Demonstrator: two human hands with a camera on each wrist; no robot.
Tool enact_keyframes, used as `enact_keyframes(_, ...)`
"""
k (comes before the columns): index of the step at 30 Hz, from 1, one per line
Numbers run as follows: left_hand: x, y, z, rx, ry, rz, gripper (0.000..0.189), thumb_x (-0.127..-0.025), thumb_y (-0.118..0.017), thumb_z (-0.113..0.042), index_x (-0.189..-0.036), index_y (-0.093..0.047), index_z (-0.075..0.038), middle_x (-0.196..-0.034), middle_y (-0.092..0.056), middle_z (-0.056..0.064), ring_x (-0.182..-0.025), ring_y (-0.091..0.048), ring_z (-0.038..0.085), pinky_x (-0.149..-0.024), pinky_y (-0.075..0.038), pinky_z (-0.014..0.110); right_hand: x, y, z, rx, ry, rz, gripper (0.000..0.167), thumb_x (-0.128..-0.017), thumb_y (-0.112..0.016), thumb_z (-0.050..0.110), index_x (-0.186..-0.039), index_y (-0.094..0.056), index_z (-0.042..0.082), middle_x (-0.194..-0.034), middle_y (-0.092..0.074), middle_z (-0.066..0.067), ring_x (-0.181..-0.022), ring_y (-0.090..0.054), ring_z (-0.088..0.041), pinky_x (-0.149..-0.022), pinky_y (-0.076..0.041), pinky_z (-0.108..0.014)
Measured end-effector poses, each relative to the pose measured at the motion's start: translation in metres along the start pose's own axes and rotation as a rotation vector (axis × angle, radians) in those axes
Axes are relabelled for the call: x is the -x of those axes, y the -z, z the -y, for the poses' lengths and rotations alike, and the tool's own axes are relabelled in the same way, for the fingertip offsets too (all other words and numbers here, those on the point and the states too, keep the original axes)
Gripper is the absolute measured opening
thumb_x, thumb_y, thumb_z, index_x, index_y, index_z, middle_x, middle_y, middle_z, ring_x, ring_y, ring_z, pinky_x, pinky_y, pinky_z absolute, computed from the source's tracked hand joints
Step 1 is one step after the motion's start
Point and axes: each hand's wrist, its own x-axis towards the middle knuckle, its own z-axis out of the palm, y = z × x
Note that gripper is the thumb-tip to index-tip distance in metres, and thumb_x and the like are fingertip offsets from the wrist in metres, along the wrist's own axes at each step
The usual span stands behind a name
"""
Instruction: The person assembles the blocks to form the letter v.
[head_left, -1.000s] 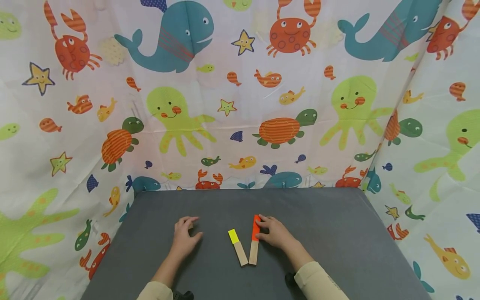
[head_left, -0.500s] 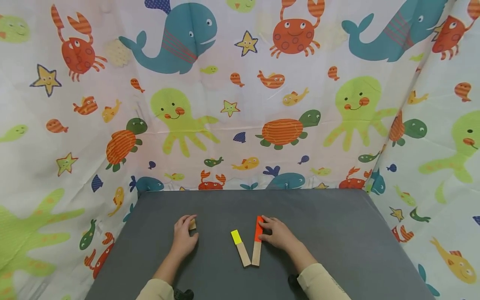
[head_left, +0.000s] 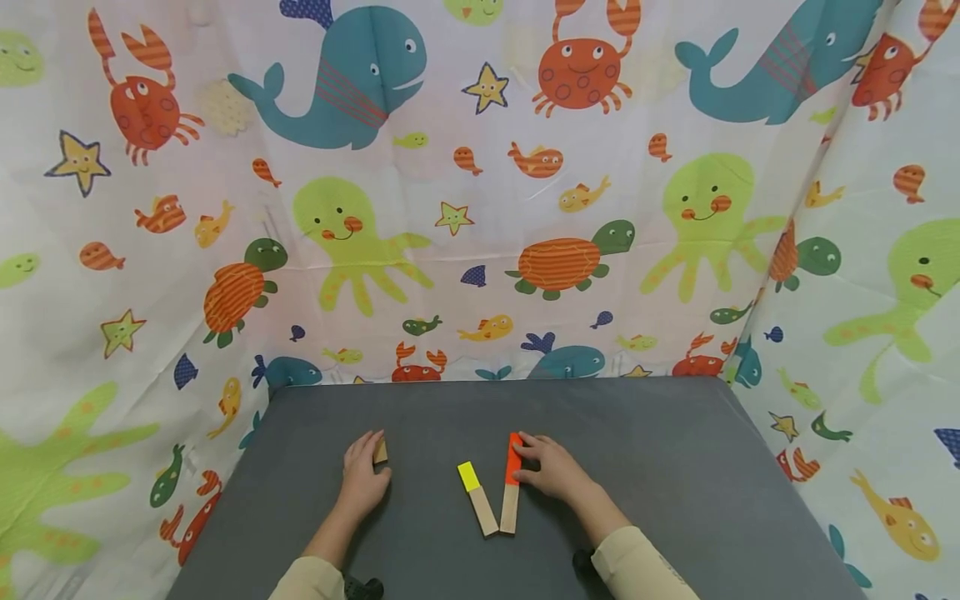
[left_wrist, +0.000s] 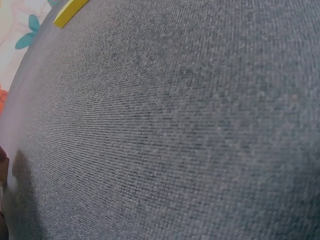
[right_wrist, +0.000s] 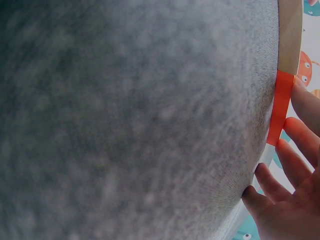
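Observation:
In the head view my left hand [head_left: 363, 479] is at a small plain wooden block [head_left: 381, 452] on the grey table. Its fingers lie along the far left side of the block, and the thumb stands a little apart from it. My right hand [head_left: 553, 467] holds an orange block [head_left: 513, 458], thumb near one end and fingertips at the other. Below the orange block lies a wooden block [head_left: 509, 509], end to end with it. Left of these, a yellow block [head_left: 468, 476] lines up with another wooden block [head_left: 484, 512]. The two rows nearly meet at their near ends, forming a V.
The grey table [head_left: 637, 467] ends at a sea-animal curtain [head_left: 480, 233] at the back and both sides. Dark wrist gear [head_left: 363, 588] shows below the left sleeve [head_left: 309, 579]. The yellow block also shows at the top of the left wrist view.
My left hand has shifted a little to the left, and more of the small wooden block shows beside its fingers. The right hand and the V of blocks stay put.

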Motion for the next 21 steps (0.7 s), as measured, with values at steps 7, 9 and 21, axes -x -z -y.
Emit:
enact_keyframes(7,0.0023,-0.0012,-0.0017,0.007,-0.002,0.021,0.066,-0.086,-0.057,-0.001,-0.15,-0.044,-0.005,-0.16,-0.032,0.022,-0.149,-0.018,0.045,-0.112,-0.017,0.072,0.0,0.0,0.0011,-0.006,-0.002,0.001,0.059,-0.09,-0.075,0.037,-0.143,-0.059,0.016,-0.161,-0.039,-0.004,-0.146,-0.035,-0.04,-0.112,-0.034,-0.062)
enact_keyframes(9,0.0029,-0.0012,-0.0018,0.002,-0.01,0.011,0.066,-0.084,-0.057,0.001,-0.149,-0.046,-0.005,-0.158,-0.035,0.023,-0.148,-0.02,0.046,-0.112,-0.019,0.072,-0.0003,0.0003,0.0017,-0.002,0.0,0.004,0.06,-0.09,-0.075,0.037,-0.143,-0.058,0.016,-0.161,-0.039,-0.004,-0.146,-0.035,-0.04,-0.112,-0.034,-0.062)
enact_keyframes(21,0.0053,-0.0028,-0.0017,-0.017,-0.006,-0.032,0.058,-0.09,-0.066,-0.001,-0.146,-0.051,-0.006,-0.147,-0.045,0.024,-0.139,-0.033,0.045,-0.112,-0.028,0.065,0.0,-0.0002,0.0017,0.002,0.009,-0.001,0.06,-0.09,-0.076,0.037,-0.142,-0.059,0.015,-0.16,-0.04,-0.005,-0.145,-0.036,-0.04,-0.111,-0.035,-0.062)
